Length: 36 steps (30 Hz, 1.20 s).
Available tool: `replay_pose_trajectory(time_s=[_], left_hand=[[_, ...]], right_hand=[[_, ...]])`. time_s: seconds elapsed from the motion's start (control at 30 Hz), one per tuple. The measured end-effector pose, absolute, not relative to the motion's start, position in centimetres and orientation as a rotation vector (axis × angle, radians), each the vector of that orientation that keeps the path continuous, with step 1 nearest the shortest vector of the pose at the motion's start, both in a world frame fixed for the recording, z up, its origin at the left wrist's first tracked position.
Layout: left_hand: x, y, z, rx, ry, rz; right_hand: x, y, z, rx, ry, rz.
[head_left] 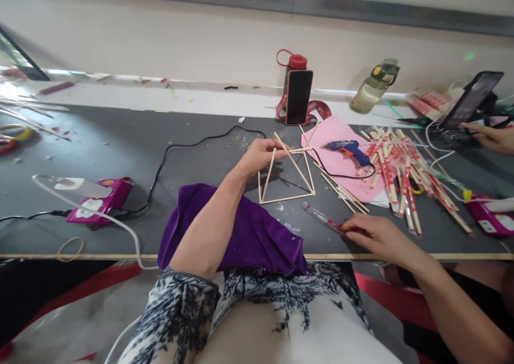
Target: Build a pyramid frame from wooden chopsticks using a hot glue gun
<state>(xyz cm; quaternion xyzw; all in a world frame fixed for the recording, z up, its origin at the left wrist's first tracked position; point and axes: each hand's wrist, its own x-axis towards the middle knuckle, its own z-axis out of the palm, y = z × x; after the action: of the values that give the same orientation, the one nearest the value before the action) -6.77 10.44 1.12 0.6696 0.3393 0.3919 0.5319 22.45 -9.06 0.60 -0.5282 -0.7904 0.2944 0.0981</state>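
Note:
In the middle of the table, my left hand point(259, 158) pinches the upper part of a frame of thin wooden sticks point(287, 198), which has slanting pieces across it. Closer to the table's front edge, my right hand point(371, 235) grips the end of a narrow clear plastic wrapper point(321, 217) with red print. Loose bare sticks point(341, 191) lie between the frame and a pink sheet point(327, 131). On that sheet rests a blue glue gun point(349, 152), its black cord trailing off. A purple cloth point(257, 235) lies beneath my left forearm.
Several wrapped chopsticks point(405, 171) form a pile at the right. A phone point(299, 97) leans on a red-capped bottle point(297, 60); another bottle point(373, 88) stands tilted nearby. Purple power strips point(100, 201) flank the workspace. At far right, another person's hand point(492, 137) touches a phone point(471, 99).

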Motion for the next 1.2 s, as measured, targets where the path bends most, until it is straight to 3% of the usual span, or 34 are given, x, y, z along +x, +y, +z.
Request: replay_pose_trajectory(time_s=[0.33,0.7,1.03,1.2], left_hand=[[-7.2,10.4,1.0,1.554,0.814,0.858],[-10.6,11.6,1.5,1.644,0.777,0.698],[-13.2,12.4,4.4,1.406,1.225,1.224],[-12.6,10.7,7.5,1.503,1.226,1.410]], right_hand=[[22.5,-8.6,0.3,-1.537,-2.302,0.537],[22.5,-7.8,-0.1,-1.540,-2.278,0.509],[23.0,-8.0,1.3,-1.586,-2.186,0.424],[23.6,-8.7,1.2,-1.616,-2.166,0.507]])
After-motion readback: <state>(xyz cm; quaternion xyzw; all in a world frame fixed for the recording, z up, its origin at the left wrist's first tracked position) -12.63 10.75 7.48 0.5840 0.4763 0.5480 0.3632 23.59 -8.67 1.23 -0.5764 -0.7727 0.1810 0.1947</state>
